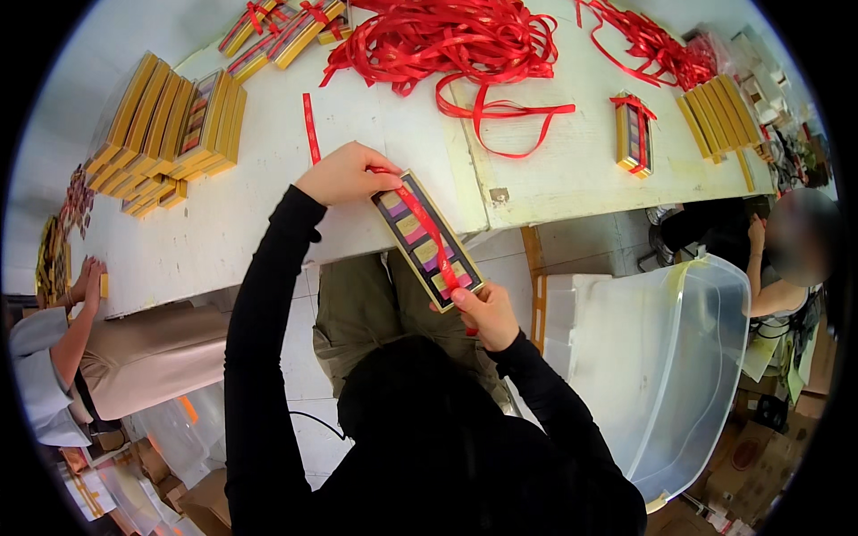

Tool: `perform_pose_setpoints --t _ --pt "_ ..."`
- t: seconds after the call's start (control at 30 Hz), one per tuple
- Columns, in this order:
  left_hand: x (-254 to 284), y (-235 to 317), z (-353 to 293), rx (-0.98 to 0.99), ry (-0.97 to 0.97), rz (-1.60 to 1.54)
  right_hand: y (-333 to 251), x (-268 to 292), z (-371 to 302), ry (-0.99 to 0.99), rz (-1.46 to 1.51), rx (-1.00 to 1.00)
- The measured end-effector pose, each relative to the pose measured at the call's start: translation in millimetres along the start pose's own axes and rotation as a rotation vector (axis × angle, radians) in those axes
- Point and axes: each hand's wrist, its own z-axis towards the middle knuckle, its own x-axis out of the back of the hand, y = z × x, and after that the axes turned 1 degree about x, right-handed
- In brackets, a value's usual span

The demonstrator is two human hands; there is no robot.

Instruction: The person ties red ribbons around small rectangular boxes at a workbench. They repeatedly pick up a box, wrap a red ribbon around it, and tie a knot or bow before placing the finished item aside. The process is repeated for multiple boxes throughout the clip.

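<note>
A slim gold-edged box (413, 234) with a clear window is tilted between my two hands, over the table's front edge. Inside it several pink, purple and yellow pieces sit in a row. Along its length runs a red ribbon (432, 227). My left hand (353, 172) pinches the ribbon at the box's far end; a loose ribbon tail (310, 129) shows beyond that hand. At the near end my right hand (487, 313) grips the box, thumb pressed on the ribbon, and a bit of red shows below the fingers.
A big heap of red ribbon (447, 40) lies on the white table (384, 116). Gold boxes (165, 116) are stacked at left, others (719, 116) at right beside a ribbon-tied box (634, 134). A clear plastic tub (652, 357) stands at my right. People sit on both sides.
</note>
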Motion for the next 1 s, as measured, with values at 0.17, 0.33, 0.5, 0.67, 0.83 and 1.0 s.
perform_pose_setpoints --t 0.17,0.33,0.5,0.67,0.83,1.0 --pt "9 15 -37 0.064 -0.187 -0.148 22 -9 -28 -0.035 -0.083 0.395" --pt "19 25 -71 0.089 -0.147 -0.188 35 -8 -41 -0.274 -0.380 0.473" --pt "2 29 -91 0.011 -0.183 -0.037 46 -24 -39 -0.303 0.184 0.379" --pt "-31 37 -96 0.033 -0.259 0.002 46 -37 -46 -0.293 0.082 0.106" --pt "-7 48 -82 -0.026 -0.331 0.175 42 -38 -56 -0.207 0.023 0.159" --pt "-4 41 -59 -0.047 -0.291 0.144 34 -34 -53 -0.175 0.008 0.139"
